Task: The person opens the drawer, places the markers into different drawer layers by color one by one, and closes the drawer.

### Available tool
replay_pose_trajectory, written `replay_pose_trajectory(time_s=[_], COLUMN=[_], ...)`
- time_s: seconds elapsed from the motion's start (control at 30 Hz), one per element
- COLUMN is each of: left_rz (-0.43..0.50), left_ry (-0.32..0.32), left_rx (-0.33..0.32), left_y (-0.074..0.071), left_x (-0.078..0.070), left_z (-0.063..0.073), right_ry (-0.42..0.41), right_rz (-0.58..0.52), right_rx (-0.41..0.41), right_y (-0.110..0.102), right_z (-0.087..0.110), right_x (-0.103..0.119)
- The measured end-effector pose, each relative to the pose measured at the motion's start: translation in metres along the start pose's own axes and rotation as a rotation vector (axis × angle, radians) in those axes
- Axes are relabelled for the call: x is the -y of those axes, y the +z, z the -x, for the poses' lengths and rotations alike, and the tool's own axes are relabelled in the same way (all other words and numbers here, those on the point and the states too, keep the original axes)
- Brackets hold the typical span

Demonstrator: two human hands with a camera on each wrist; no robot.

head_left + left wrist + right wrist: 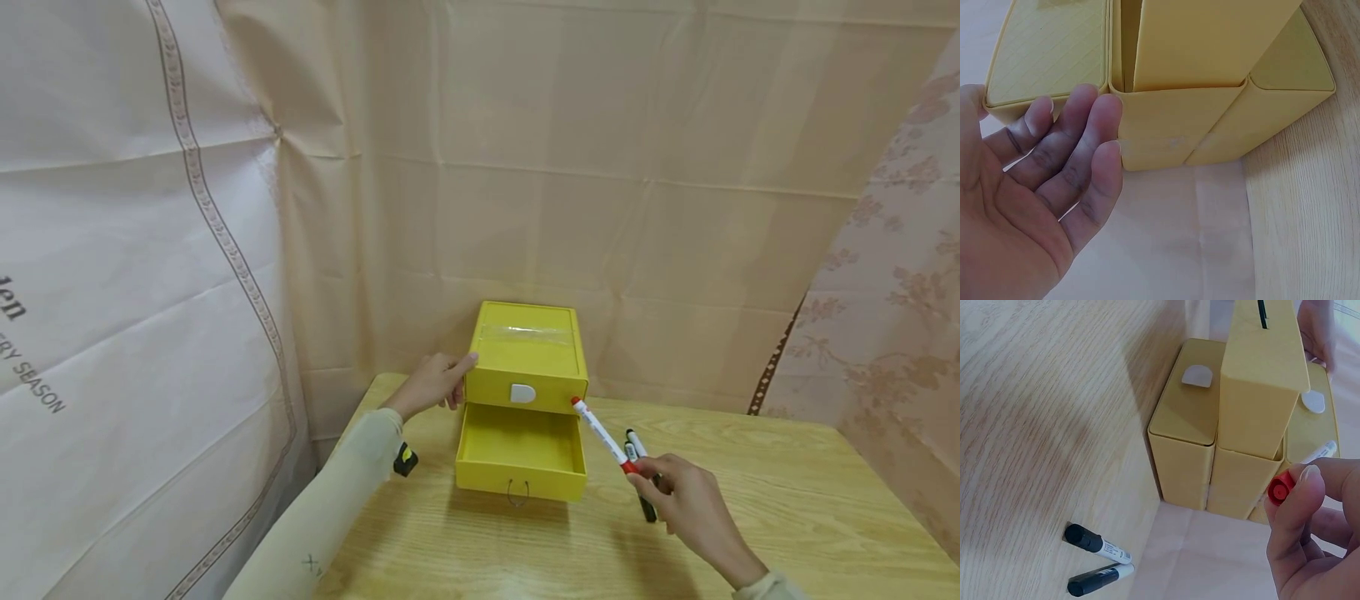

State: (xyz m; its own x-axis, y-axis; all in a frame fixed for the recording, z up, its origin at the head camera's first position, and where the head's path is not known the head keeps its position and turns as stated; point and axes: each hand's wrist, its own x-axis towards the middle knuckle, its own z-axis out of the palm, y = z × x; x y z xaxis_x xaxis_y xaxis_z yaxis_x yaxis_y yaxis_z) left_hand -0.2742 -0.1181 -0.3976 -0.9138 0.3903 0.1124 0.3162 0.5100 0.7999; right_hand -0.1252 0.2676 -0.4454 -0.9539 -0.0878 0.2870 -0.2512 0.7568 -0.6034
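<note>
Left hand [433, 385], fingers loosely bent, touches yellow cabinet [527, 354]; right hand [688, 502] pinches red marker [600, 431]

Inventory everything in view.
table: 1, light wood, foreground
drawer unit: 1, yellow, on table
pulled-out drawer: 1, yellow, unit's middle level
tabs: 2, white, top and bottom fronts of unit
loop pull: 1, dark, pulled-out drawer's front
tape: 1, clear, across unit's top
red-ended marker: 1, white and red, held right of unit
black-ended markers: 2, white and black, on table right of unit
unidentified object: 1, black-and-yellow, left of pulled-out drawer
sheets: 3 panels, beige behind, white left, pink floral right
sleeves: 2, pale, both arms
left hand: 1, bare, touching unit's upper left
right hand: 1, bare, pinching red-ended marker
</note>
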Motion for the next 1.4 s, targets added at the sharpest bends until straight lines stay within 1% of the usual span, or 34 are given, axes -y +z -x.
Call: replay_pose_trajectory(time_s=[0.17, 0.33, 0.6, 0.77, 0.97, 1.17, 1.4], left_rz=[-0.009, -0.010, -0.029, -0.025, -0.031, -0.040, -0.019], left_ry=[-0.003, 0.001, 0.020, 0.017, 0.014, 0.009, -0.005], left_rx=[-0.003, -0.003, 0.007, 0.017, 0.016, 0.011, 0.009], left_y=[0.000, 0.000, 0.000, 0.000, 0.001, 0.001, 0.000], left_x=[0.001, -0.001, -0.001, -0.001, 0.000, 0.000, -0.001], left_z=[-0.002, -0.002, -0.005, -0.006, -0.006, -0.004, -0.002], right_ry=[-0.041, -0.081, -0.090, -0.107, -0.106, -0.126, -0.116], right_rz=[-0.001, -0.003, -0.040, -0.038, -0.042, -0.034, -0.059], right_rx=[-0.015, -0.023, -0.006, 0.001, 0.013, -0.003, -0.001], right_y=[0.002, 0.004, 0.007, 0.008, 0.012, 0.015, 0.016], right_z=[-0.001, -0.003, -0.005, -0.007, -0.007, -0.009, -0.012], right_x=[0.001, 0.004, 0.011, 0.014, 0.015, 0.018, 0.025])
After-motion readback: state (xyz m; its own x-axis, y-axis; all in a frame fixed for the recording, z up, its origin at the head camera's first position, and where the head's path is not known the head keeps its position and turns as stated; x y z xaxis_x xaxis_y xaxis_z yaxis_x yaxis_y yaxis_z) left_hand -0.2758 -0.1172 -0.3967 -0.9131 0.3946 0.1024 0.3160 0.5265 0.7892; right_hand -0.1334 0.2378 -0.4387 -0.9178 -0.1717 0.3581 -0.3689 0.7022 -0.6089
